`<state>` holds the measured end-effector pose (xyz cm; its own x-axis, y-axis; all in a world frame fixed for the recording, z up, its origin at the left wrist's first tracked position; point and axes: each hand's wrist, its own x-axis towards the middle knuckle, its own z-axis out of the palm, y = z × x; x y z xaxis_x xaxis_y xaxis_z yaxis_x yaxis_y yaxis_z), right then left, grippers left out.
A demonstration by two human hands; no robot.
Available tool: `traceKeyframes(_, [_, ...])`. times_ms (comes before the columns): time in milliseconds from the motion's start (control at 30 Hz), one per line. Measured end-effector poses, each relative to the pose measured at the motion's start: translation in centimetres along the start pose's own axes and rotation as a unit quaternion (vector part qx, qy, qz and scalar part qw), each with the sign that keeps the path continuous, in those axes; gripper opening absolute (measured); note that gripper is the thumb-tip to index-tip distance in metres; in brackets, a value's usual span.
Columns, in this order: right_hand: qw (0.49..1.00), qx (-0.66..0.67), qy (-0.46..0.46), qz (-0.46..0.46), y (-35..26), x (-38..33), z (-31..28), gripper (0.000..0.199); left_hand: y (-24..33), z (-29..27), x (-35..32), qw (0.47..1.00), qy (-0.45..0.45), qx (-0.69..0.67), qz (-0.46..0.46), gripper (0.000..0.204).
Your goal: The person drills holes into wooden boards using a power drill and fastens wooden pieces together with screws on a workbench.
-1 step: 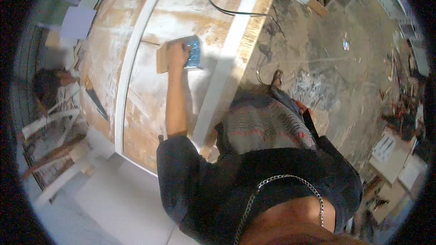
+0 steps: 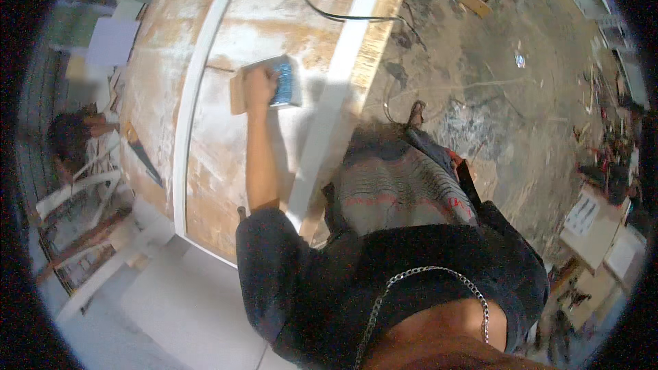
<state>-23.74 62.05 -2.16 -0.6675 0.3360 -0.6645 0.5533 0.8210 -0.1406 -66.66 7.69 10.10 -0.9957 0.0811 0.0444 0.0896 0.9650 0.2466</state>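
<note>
My left hand [image 2: 259,86] is closed over a wooden block [image 2: 238,92] with a grey and blue-printed sheet, apparently sandpaper, [image 2: 284,82] around it. The block lies on a large wooden panel [image 2: 219,118] smeared with white, between two white-coated raised strips. My fingers press on the block's top; its underside is hidden. On my right side the dark sleeve [image 2: 510,233] runs down beside my lap, and I cannot make out my right hand.
A black cable [image 2: 301,0] crosses the panel's far end and drops over its right edge. A handsaw [image 2: 145,156] lies on the left. Wood scraps [image 2: 82,233] are piled beyond it. Stained concrete floor [image 2: 493,82] spreads to the right, with boards [image 2: 582,223] and clutter along its edge.
My view has shifted slightly, so the panel appears a little further left. My left hand still grips the sanding block, at nearly the same spot between the strips.
</note>
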Motion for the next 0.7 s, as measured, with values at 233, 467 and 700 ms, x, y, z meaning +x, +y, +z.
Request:
traceKeyframes(233, [0.999, 0.041, -0.007, -0.028, 4.9, 4.9, -0.9, 0.051, 1.1, -0.3, -0.2, 0.993, 0.008, -0.113, 0.015, 0.019])
traceKeyframes(467, [0.990, 0.082, 0.069, -0.091, 10.2, 13.4, -4.6, 0.050, 4.4, -1.8, -2.1, 0.995, 0.076, -0.056, -0.035, 0.016])
traceKeyframes(700, [0.920, 0.281, 0.261, -0.085, 11.8, 16.1, -11.3, 0.046, 14.7, -0.5, -3.4, 0.909, 0.367, -0.152, -0.128, 0.018])
